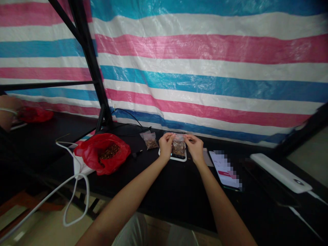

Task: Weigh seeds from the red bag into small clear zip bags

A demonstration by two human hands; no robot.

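Observation:
A small clear zip bag (pixel 178 146) with brown pellet-like pieces in it is pinched along its top edge by both hands. My left hand (pixel 166 145) is closed on its left corner, and my right hand (pixel 195 147) grips the right corner. Beneath the bag lies a white-rimmed flat device (pixel 182 159), mostly covered, that looks like a small scale. Left of my hands, more small clear bags (pixel 151 140) hold similar brown pieces. A red plastic bag (pixel 119 159) stands open farther left with loose brown pieces (pixel 110 152) inside.
On the black table (pixel 153 191), a lit phone (pixel 225 171) lies to the right, beside a flat clear bag (pixel 207 157). A white power bank (pixel 280 172) rests on a dark phone (pixel 271 184). White cable (pixel 87 191) loops off the left edge. Another person's hand (pixel 9 106) is far left.

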